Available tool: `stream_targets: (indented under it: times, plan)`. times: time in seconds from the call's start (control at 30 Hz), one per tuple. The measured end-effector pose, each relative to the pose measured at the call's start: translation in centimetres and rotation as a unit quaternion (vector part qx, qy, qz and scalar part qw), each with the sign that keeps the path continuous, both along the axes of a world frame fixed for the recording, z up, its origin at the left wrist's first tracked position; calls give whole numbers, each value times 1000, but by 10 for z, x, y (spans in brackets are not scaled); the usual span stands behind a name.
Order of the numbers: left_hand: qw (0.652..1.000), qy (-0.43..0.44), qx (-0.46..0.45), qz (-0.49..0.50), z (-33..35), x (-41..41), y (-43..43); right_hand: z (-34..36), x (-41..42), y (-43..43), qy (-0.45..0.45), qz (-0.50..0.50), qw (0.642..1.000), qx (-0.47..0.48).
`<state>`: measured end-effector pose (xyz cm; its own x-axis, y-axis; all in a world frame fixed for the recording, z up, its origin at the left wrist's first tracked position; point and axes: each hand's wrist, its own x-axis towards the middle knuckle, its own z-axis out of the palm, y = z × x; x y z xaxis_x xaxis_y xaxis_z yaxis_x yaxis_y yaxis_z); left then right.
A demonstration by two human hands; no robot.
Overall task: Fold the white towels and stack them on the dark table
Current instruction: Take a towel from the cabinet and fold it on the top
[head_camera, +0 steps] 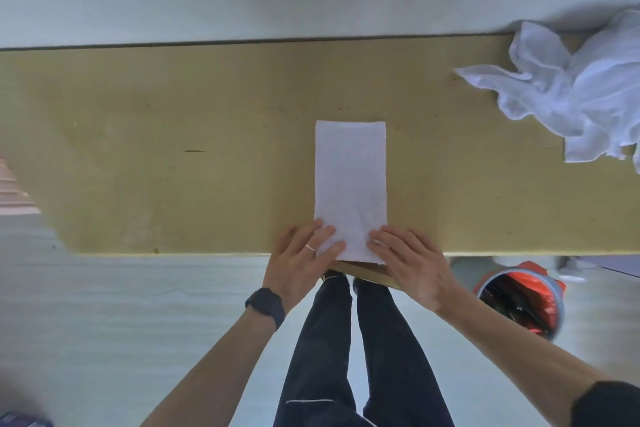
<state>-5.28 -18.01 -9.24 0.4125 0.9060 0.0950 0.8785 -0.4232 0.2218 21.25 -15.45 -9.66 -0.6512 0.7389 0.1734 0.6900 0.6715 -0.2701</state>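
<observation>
Both hands, left (304,253) and right (408,260), lie flat and open on the towel (349,177); overhanging the bench (173,149) edge, it could slip off.

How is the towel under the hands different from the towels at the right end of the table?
The folded towel is a flat, neat rectangle; the pile is crumpled and loose. The folded towel lies at the near edge under both hands; the pile sits untouched by the far edge. Both are white.
</observation>
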Motion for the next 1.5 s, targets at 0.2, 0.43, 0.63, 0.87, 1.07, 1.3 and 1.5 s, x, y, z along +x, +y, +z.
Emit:
stream_targets:
  times: [0.2,0.43,0.63,0.87,1.07,1.3,1.5]
  plan:
    - [999,-36,13,-17,4,-9,-6,6,1,-4,42,-5,999,-24]
    - [949,-169,-207,164,42,-4,33,33,-9,16,132,-130,967,-175]
    - [852,-307,-308,292,82,-9,124,76,-32,86,215,-305,872,-317]
    - [821,-343,-300,344,59,-6,181,58,-44,150,217,-410,789,-403]
    - [811,-339,-294,376,46,7,198,43,-49,168,184,-452,760,-428]
    - [847,-271,-291,353,40,10,211,41,-51,179,112,-456,768,-436]
    - [882,-202,-271,328,31,8,215,41,-55,185,58,-467,773,-425]
